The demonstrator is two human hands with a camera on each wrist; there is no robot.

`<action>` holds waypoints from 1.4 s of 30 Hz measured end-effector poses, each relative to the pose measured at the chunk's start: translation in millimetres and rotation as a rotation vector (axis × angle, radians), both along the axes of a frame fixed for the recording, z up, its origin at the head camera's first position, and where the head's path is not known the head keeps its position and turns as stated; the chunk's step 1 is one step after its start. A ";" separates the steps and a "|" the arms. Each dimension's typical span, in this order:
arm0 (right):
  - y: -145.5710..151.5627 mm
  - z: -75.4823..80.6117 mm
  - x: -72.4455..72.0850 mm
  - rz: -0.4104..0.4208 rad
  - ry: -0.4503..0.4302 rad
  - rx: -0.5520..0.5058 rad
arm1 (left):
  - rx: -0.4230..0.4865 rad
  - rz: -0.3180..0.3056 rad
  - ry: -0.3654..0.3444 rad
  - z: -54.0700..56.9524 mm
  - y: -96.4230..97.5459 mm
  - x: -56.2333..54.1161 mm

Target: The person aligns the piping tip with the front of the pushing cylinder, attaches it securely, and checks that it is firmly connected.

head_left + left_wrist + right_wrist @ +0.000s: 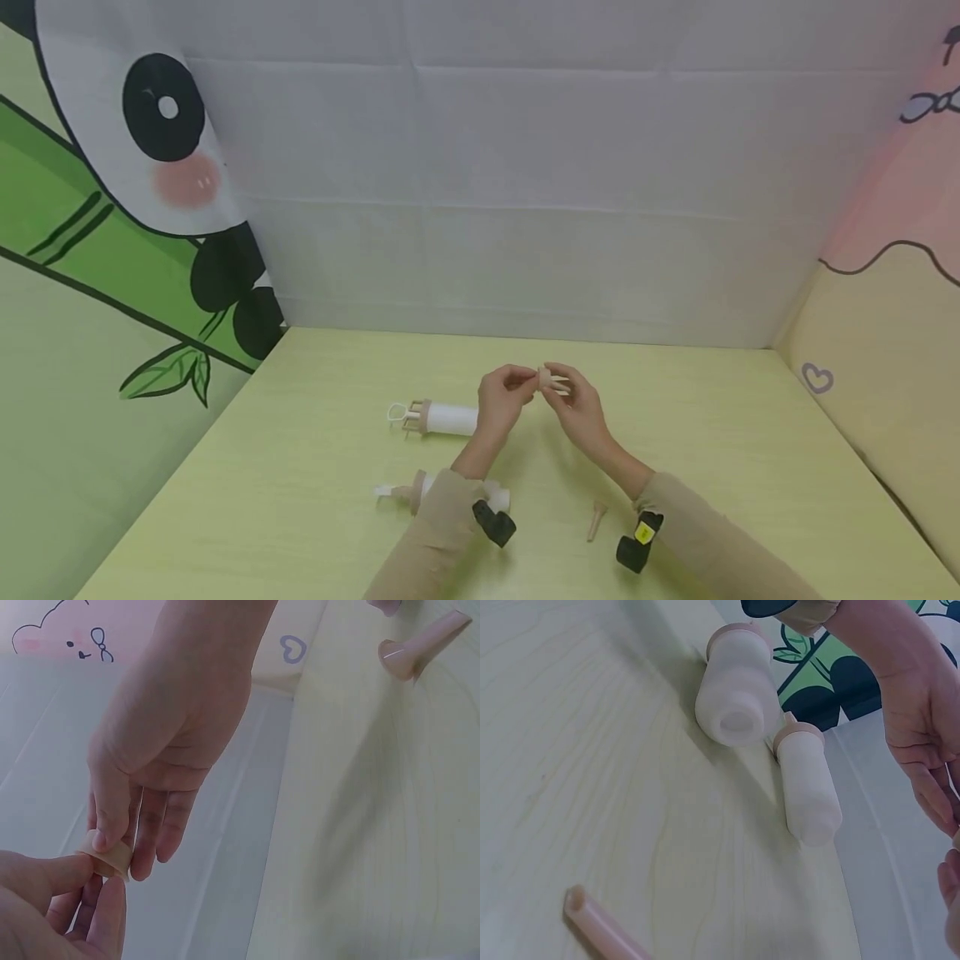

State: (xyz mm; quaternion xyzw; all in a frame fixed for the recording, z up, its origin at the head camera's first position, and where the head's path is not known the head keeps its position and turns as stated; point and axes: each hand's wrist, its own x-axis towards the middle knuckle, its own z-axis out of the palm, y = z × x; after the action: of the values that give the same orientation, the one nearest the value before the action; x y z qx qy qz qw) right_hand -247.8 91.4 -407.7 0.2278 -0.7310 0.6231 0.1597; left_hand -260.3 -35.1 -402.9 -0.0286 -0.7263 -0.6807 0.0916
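Observation:
Above the table, my left hand (501,404) and right hand (581,412) meet at a small beige cup-shaped piece (112,857). The left thumb and fingers pinch its wider end. From the other side, the right thumb presses on the narrower end, with fingers behind it. In the head view this piece (544,378) sits between both sets of fingertips, partly covered. The right wrist view catches only edges of the piece and of the right hand (950,892).
Two white bottles with beige collars lie left of the hands: one (452,419) with a looped end, another (501,500) partly behind the left sleeve. A beige funnel-ended tube (597,522) lies near the right forearm. A pale wall (525,208) stands behind the table (300,533).

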 end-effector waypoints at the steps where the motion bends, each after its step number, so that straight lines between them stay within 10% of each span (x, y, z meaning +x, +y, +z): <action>1: -0.5 0.4 -0.4 0.002 -0.001 -0.005 | 0.005 0.000 -0.001 0.4 -0.2 0.3; 20: -3.5 5.2 -0.7 0.002 -0.058 0.005 | 0.054 0.011 -0.032 -2.4 -4.0 3.3; 36: 1.2 -25.0 -17.7 -0.015 -0.069 0.025 | 0.051 0.013 -0.027 -8.5 -4.0 7.2; 42: 1.7 -17.7 -11.0 -0.005 -0.094 0.000 | 0.065 -0.010 -0.034 7.4 -3.6 20.0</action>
State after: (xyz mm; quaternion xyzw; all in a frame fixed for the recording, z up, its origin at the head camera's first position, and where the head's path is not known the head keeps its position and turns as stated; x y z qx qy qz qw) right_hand -258.8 93.1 -425.4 0.1961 -0.7382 0.6328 0.1268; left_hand -240.3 -38.7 -395.5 -0.0178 -0.7050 -0.7048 0.0770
